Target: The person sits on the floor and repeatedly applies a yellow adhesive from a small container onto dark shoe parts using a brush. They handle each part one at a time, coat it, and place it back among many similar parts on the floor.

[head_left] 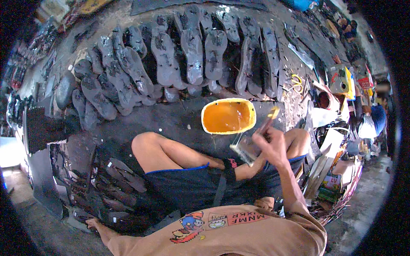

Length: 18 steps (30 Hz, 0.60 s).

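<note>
My right hand (271, 145) is closed round the handle of a wide flat brush (242, 152), held tilted over my crossed legs. Its pale bristles point down and left, and thin strands of glue stretch up from them toward a tub. That tub (205, 124) is a whitish oval with amber glue in it, standing just in front of my legs. Far down at the left, my left hand (92, 222) has its fingers closed on the edge of a dark grey sandal sole (79, 216), beside a stack of dark soles (124, 174).
Rows of dark soles with straps (166, 59) lie across the far side of the dark mat (179, 119). Yellow-handled scissors (296, 83) are at the right. Boxes, bags and a wooden board (324, 158) crowd the right side. A dark upright panel (45, 179) stands at the left.
</note>
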Tool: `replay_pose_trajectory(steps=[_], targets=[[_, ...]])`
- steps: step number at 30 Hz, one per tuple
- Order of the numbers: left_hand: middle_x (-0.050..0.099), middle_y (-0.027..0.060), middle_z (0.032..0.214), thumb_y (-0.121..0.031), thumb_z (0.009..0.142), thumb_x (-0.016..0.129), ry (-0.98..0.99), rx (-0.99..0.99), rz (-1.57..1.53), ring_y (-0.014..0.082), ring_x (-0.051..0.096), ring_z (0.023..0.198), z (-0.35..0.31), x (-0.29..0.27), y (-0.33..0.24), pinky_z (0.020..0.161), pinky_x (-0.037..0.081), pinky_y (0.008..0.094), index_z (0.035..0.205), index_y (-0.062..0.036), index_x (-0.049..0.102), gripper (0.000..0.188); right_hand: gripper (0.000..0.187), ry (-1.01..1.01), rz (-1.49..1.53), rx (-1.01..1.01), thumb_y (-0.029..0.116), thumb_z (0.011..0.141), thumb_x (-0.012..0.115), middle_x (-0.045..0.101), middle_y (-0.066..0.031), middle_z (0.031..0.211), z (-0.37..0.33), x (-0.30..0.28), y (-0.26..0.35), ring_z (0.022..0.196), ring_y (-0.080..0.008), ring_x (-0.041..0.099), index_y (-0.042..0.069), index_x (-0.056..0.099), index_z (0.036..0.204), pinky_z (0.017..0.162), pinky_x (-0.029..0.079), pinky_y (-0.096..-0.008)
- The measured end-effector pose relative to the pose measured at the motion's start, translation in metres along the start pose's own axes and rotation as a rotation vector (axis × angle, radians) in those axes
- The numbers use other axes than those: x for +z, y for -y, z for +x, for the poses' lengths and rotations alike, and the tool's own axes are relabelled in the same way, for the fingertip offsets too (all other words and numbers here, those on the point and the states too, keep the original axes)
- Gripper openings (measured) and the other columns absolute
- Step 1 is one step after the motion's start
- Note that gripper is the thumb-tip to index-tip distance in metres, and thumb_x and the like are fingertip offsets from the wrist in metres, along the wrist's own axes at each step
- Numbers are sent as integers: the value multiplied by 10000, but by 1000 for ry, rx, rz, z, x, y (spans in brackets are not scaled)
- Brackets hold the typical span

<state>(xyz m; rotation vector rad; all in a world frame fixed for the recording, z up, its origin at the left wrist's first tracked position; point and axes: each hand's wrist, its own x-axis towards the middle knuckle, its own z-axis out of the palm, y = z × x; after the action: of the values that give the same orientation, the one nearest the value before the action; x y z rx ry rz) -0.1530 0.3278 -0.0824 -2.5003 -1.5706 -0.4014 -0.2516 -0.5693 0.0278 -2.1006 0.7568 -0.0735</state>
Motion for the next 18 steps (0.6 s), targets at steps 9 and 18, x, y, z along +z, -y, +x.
replay_pose_trajectory(steps=[9,18], targets=[[668,179,1192,-341,856,785,21,-71,12,363,535,1161,3,11,41,1032,425,478,1241,-67,699,479,237,-448,930,196,270,935,705,645,-33,889,70,-24,3,716,-108,619,77,659,1065,553,487,-268],[665,170,1174,-92,792,724,30,748,-823,346,549,1212,-139,-163,-105,1093,401,474,1172,-22,687,388,237,-458,1587,300,244,1005,676,671,-131,833,64,-31,-37,619,-133,604,21,632,1073,511,513,-209]])
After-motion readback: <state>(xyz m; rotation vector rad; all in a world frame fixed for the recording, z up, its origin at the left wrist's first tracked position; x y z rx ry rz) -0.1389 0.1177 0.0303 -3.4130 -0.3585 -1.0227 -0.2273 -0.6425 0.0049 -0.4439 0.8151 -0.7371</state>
